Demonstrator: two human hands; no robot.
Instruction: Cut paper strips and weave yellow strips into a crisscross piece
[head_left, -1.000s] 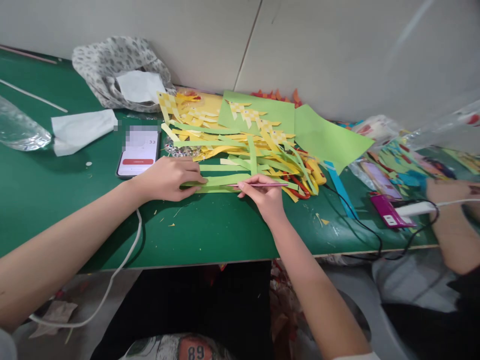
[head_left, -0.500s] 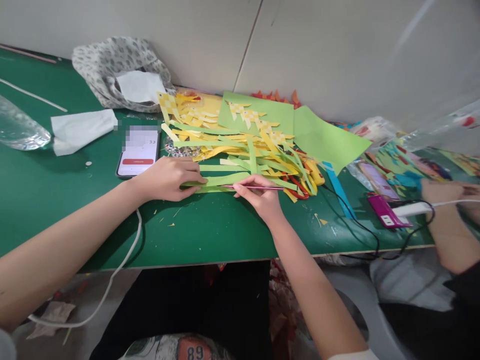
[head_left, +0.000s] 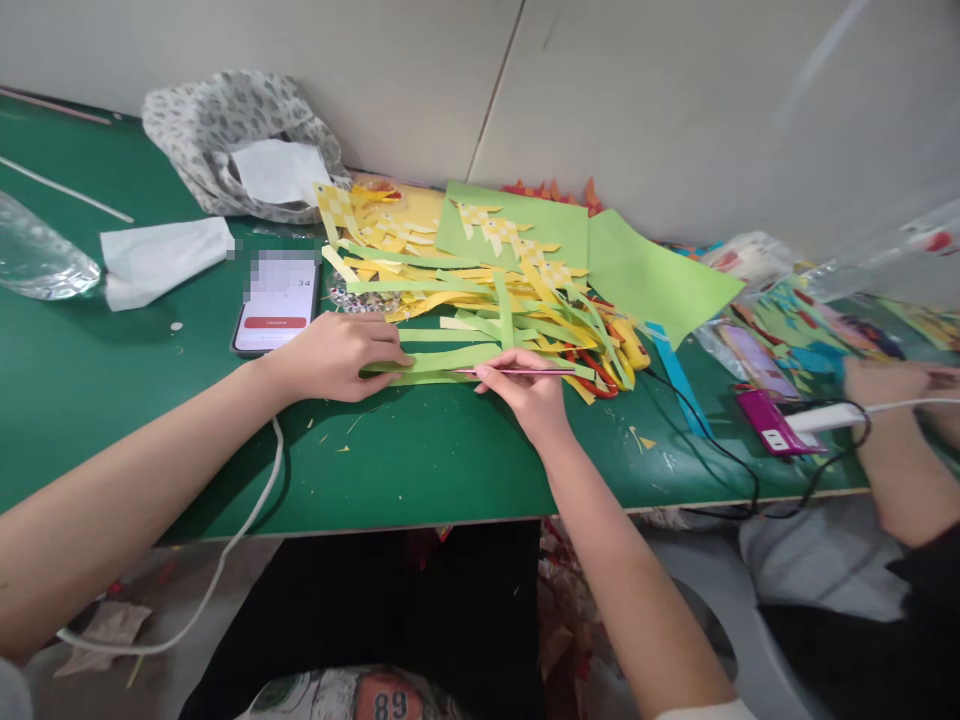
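Note:
My left hand (head_left: pixel 352 356) is closed on green paper strips (head_left: pixel 420 378) low on the table, its fingertips pressing their left ends. A thin pink pointed tool (head_left: pixel 529 372) is pinched in my right hand (head_left: pixel 529 395); its tip lies along the strips, just right of my left fingers. Whether it is tweezers or another slim tool I cannot tell. Beyond both hands spreads a pile of green and yellow paper strips (head_left: pixel 450 290). Small yellow woven paper pieces (head_left: pixel 506 235) lie on a green paper sheet (head_left: pixel 559 220) at the back.
A phone (head_left: pixel 277 300) lies left of the pile, near a white tissue (head_left: pixel 169 262) and a patterned cloth bag (head_left: pixel 202 140). Red-handled scissors (head_left: pixel 604 385) and a yellow glue gun (head_left: pixel 630 345) sit at right. Another person's hands (head_left: pixel 885 400) work beyond a magenta power bank (head_left: pixel 772 420).
My right hand has slid slightly to the right with the pink tool, whose tip has drawn back from my left fingers. The left hand stays in place.

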